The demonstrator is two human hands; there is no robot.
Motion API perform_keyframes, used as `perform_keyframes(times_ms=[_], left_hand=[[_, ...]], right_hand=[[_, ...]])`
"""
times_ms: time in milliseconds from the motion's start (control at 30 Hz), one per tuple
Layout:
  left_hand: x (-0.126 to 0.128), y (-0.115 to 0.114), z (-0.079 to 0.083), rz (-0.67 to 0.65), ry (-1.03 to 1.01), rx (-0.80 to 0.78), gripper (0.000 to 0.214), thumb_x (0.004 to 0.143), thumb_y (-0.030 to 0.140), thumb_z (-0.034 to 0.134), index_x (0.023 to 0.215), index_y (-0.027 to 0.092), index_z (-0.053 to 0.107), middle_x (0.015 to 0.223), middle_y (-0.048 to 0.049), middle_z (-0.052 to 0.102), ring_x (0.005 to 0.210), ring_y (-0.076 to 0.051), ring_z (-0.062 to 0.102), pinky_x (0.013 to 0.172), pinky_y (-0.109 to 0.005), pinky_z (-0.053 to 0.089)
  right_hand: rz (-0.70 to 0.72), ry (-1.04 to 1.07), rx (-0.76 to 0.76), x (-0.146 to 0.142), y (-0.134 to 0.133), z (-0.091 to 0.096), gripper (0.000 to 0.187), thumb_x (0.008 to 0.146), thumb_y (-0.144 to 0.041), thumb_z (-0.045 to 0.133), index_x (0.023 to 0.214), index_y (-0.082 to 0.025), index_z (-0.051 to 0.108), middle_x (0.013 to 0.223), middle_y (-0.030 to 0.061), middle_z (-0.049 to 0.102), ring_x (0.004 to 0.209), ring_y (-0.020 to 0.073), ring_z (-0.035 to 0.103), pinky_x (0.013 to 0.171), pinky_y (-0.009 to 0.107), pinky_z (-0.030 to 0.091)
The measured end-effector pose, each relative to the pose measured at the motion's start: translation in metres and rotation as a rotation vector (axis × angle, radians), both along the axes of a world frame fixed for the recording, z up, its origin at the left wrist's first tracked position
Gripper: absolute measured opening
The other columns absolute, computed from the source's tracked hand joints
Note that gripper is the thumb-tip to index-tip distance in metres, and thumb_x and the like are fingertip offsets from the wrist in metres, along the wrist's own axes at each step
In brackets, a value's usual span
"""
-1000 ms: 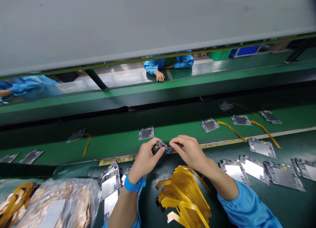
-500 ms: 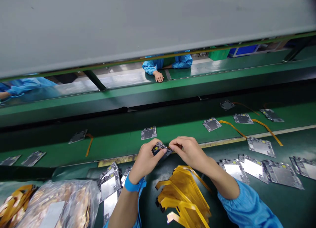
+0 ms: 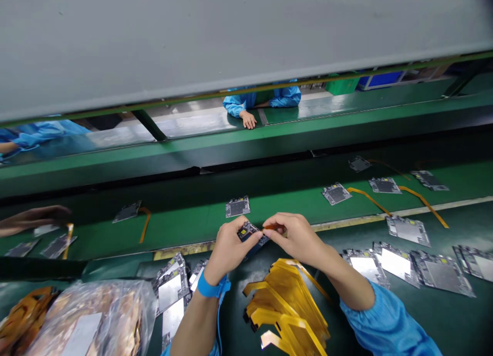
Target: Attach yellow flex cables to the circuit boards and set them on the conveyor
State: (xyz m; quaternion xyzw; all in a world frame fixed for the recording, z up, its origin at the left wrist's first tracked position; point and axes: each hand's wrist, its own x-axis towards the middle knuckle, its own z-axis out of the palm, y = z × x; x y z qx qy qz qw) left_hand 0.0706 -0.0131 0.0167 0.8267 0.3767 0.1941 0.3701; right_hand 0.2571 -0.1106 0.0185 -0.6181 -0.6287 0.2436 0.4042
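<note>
Circuit board [image 3: 246,230]: clamped in left hand [image 3: 230,243], thumb atop, free edge rightward. Orange ribbon [image 3: 274,226]: pinched in right hand [image 3: 293,236], fingertips together, just beside that edge.

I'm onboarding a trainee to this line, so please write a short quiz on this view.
1. True or false: the left hand holds a circuit board.
2. Where does the clear plastic bag lie? A) To the left of the pile of orange flex cables in the lower middle; B) To the right of that pile; C) On top of it.
3. Fill in the blank: the wrist strap on the person's left arm is coloured ____.

Key: 1. True; 2. A; 3. Blue.
</note>
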Motion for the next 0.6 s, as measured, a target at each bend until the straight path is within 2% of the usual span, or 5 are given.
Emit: perform_keyframes(times_ms=[100, 233, 333, 467, 600], left_hand=[[-0.0001, -0.0007, 0.0010, -0.001, 0.010, 0.010, 0.032, 0.083, 0.041, 0.065, 0.068, 0.020, 0.047, 0.062, 0.0041, 0.050, 0.062, -0.013, 0.048, 0.060, -0.026, 0.033], [0.0008, -0.0016, 0.0032, -0.006, 0.027, 0.006, 0.032, 0.082, 0.041, 0.064, 0.067, 0.020, 0.047, 0.061, 0.0041, 0.049, 0.061, -0.013, 0.047, 0.059, -0.025, 0.032], [0.0008, -0.0016, 0.0049, -0.009, 0.039, 0.012, 0.032, 0.082, 0.042, 0.064, 0.067, 0.020, 0.047, 0.060, 0.0042, 0.049, 0.060, -0.013, 0.046, 0.058, -0.025, 0.031], [0.0000, -0.0017, 0.0054, -0.022, 0.038, 0.024, 0.031, 0.082, 0.041, 0.065, 0.066, 0.020, 0.048, 0.060, 0.0041, 0.049, 0.059, -0.013, 0.046, 0.057, -0.025, 0.031], [-0.0008, -0.0024, 0.0038, -0.032, 0.026, 0.020, 0.032, 0.083, 0.041, 0.067, 0.065, 0.019, 0.050, 0.059, 0.0034, 0.052, 0.059, -0.013, 0.049, 0.056, -0.026, 0.034]], right_hand=[[0.010, -0.004, -0.058, 0.0006, -0.0006, 0.0009, 0.017, 0.089, -0.026, 0.070, 0.105, -0.024, 0.074, 0.098, 0.0018, 0.077, 0.077, 0.0157, 0.068, 0.071, 0.026, 0.051], [0.061, 0.011, -0.112, -0.0021, -0.0021, 0.0022, 0.017, 0.088, -0.023, 0.067, 0.103, -0.025, 0.075, 0.086, -0.0002, 0.077, 0.071, 0.0153, 0.068, 0.071, 0.027, 0.051], [0.077, 0.066, -0.110, -0.0030, -0.0020, 0.0010, 0.019, 0.089, -0.021, 0.066, 0.105, -0.023, 0.074, 0.086, 0.0004, 0.078, 0.074, 0.0158, 0.069, 0.072, 0.026, 0.051], [0.099, 0.178, -0.100, -0.0021, -0.0015, -0.0031, 0.034, 0.088, -0.019, 0.066, 0.121, -0.023, 0.068, 0.086, -0.0004, 0.076, 0.074, 0.0143, 0.068, 0.073, 0.025, 0.052], [0.118, 0.213, -0.096, -0.0037, -0.0024, -0.0048, 0.034, 0.089, -0.018, 0.065, 0.122, -0.022, 0.066, 0.080, -0.0025, 0.073, 0.070, 0.0132, 0.065, 0.071, 0.025, 0.051]])
